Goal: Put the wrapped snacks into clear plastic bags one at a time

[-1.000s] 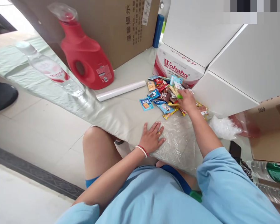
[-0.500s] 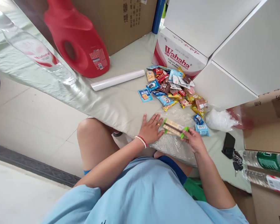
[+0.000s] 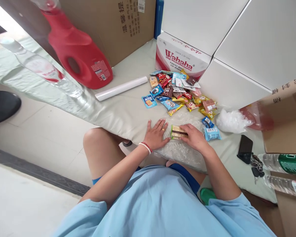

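My left hand (image 3: pixel 155 134) lies flat with its fingers spread on the pale cloth, at the left edge of a clear plastic bag (image 3: pixel 180 153). Just right of it is a wrapped wafer snack (image 3: pixel 178 131), tan with a dark brown stripe and a green wrapper edge. My right hand (image 3: pixel 193 136) is closed on the right part of this snack, covering that end. Two blue snack packets (image 3: pixel 211 134) are to the right of my right hand. Beyond both hands is a pile of small wrapped snacks (image 3: pixel 177 89), with a blue packet (image 3: pixel 149 101) at its left.
A white roll (image 3: pixel 122 88), a red jug (image 3: pixel 81 56) and a clear water bottle (image 3: pixel 49 72) are at the left. Behind the pile stands a Wahaha box (image 3: pixel 181 56). Crumpled white plastic (image 3: pixel 233 120), a black phone (image 3: pixel 245 149), keys (image 3: pixel 257 166) and bottles (image 3: pixel 292 163) are at the right.
My right hand has moved from pinching the snack's green right end to covering its right part. My left hand stays flat in place. The view has shifted slightly.
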`<state>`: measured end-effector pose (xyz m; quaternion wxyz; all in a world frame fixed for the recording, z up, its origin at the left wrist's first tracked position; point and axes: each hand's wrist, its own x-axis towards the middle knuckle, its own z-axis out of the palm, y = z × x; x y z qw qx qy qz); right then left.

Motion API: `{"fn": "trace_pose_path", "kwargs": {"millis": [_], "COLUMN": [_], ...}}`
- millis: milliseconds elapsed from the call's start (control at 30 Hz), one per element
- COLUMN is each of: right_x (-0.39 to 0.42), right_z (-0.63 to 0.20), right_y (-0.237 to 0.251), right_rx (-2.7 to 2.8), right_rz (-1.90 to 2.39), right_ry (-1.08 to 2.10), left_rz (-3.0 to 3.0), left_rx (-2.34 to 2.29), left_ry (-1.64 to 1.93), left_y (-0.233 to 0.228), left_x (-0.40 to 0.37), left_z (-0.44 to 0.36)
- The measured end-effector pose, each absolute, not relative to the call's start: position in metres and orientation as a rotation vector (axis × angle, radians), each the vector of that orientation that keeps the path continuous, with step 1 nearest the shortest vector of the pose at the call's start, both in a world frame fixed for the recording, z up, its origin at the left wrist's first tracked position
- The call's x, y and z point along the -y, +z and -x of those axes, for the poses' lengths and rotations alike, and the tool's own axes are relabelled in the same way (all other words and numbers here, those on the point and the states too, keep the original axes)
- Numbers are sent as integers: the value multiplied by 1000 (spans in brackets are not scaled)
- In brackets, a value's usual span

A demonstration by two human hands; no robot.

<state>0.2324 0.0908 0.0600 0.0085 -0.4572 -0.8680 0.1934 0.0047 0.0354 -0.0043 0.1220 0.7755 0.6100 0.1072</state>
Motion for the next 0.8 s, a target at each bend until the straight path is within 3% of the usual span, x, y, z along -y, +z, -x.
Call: {"fn": "trace_pose_path", "kwargs": {"millis": [633,800], "right_x": [-88,-66], "right_z": [-230,-258], "right_y": [65,59], "right_rx": [2726,2587], "right_rz": [1628,1340], "right_ry": [532,718], "left_rz": [-2232,-2188], "left_rx": [-1779,-1544], "left_ry": [321,413], "left_y": [-6,4], "left_x": [-39,-28], "left_z": [-6,30]}}
